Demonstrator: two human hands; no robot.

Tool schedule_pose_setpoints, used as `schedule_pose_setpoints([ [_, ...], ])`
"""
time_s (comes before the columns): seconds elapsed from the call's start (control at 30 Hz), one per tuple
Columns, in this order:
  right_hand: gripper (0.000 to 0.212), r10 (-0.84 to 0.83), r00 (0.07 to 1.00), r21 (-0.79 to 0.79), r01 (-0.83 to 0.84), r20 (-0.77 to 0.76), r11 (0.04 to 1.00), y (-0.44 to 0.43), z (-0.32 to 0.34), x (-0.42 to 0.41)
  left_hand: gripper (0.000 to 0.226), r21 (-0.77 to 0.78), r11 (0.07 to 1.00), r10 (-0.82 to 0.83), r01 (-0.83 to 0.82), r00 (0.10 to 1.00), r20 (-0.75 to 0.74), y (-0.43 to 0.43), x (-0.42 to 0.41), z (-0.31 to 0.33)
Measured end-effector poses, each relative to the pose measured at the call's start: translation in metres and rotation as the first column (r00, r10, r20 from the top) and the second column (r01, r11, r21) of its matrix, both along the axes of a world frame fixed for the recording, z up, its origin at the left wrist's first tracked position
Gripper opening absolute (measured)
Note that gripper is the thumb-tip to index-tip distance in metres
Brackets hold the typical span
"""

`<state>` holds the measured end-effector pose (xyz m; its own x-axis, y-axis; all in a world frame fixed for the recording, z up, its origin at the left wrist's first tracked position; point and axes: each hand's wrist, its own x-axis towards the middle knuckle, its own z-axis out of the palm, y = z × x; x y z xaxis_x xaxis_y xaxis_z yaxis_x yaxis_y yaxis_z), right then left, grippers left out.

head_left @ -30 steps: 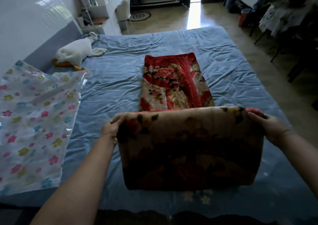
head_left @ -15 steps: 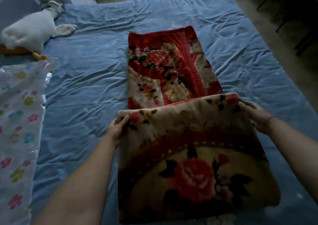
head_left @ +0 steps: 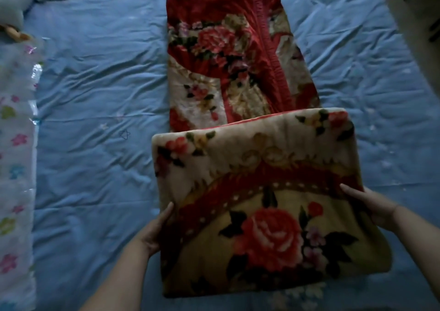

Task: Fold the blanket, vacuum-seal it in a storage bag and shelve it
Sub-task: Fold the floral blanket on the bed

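Note:
The floral blanket (head_left: 240, 56), red and cream, lies as a long narrow strip on the blue bed sheet (head_left: 95, 96). Its near end is doubled over into a thick flap (head_left: 262, 191) with a big rose on top. My left hand (head_left: 153, 232) rests against the flap's left edge with its fingers straight. At the right edge, my right hand (head_left: 373, 207) lies with its fingers stretched onto the fabric. The clear storage bag (head_left: 16, 167) with printed flowers lies flat along the left of the bed.
A white plush toy (head_left: 14, 1) lies at the far left corner of the bed. The bed's right edge and the bare floor (head_left: 414, 25) show at the top right. Wrinkled blue sheet surrounds the blanket on both sides.
The lifted near end has been laid forward and down over the strip. Both hands left the flap's far corners and slid back toward me along its sides. The camera tilted down.

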<state>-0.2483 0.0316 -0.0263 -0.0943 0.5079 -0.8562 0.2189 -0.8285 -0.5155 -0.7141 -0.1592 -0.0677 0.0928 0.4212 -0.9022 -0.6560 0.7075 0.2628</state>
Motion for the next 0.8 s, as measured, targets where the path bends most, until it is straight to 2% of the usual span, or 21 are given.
schedule_pose_setpoints([
  [0.1, 0.087, 0.005, 1.000, -0.006, -0.005, -0.030, 1.000, -0.003, 0.001, -0.004, 0.048, 0.040, 0.998, -0.050, 0.050, 0.999, -0.008, -0.007, 0.011, 0.008],
  [0.17, 0.091, -0.014, 0.999, 0.018, 0.015, -0.048, 1.000, -0.004, 0.000, -0.007, 0.034, 0.037, 0.999, -0.033, 0.034, 0.999, -0.039, -0.013, 0.017, 0.011],
  [0.2, 0.091, -0.028, 0.998, 0.026, 0.029, -0.054, 0.999, -0.004, 0.000, -0.009, 0.038, 0.039, 0.999, -0.030, 0.033, 0.998, -0.064, -0.015, 0.018, 0.011],
  [0.3, 0.085, -0.078, 0.994, 0.076, 0.084, -0.074, 0.994, -0.005, 0.009, -0.013, 0.088, 0.120, 0.989, -0.069, 0.082, 0.991, -0.113, -0.015, 0.020, 0.016],
  [0.37, 0.080, -0.081, 0.995, 0.152, 0.089, -0.053, 0.984, -0.005, 0.017, -0.015, 0.097, 0.148, 0.984, -0.077, 0.104, 0.981, -0.177, -0.013, 0.024, 0.023],
  [0.47, 0.048, -0.074, 0.997, 0.264, 0.069, 0.011, 0.962, -0.008, 0.033, -0.019, 0.085, 0.153, 0.979, -0.079, 0.136, 0.941, -0.329, -0.010, 0.035, 0.044],
  [0.57, 0.034, -0.063, 0.997, 0.336, 0.046, 0.042, 0.941, -0.018, 0.060, -0.013, 0.069, 0.160, 0.974, -0.083, 0.163, 0.905, -0.418, -0.019, 0.042, 0.073],
  [0.63, 0.025, -0.125, 0.991, 0.345, 0.100, 0.052, 0.933, -0.029, 0.076, 0.005, 0.061, 0.125, 0.977, -0.096, 0.175, 0.873, -0.478, -0.040, 0.037, 0.084],
  [0.7, 0.027, -0.155, 0.980, 0.295, 0.112, 0.126, 0.949, -0.046, 0.074, 0.027, 0.049, 0.050, 0.980, -0.127, 0.192, 0.801, -0.585, -0.066, 0.029, 0.078],
  [0.77, 0.043, -0.127, 0.953, 0.215, 0.068, 0.276, 0.974, -0.068, 0.049, 0.042, 0.037, -0.099, 0.965, -0.243, 0.244, 0.681, -0.691, -0.089, 0.028, 0.057],
  [0.8, 0.050, -0.094, 0.938, 0.188, 0.032, 0.333, 0.982, -0.078, 0.035, 0.045, 0.042, -0.190, 0.952, -0.303, 0.240, 0.655, -0.692, -0.097, 0.030, 0.041],
])
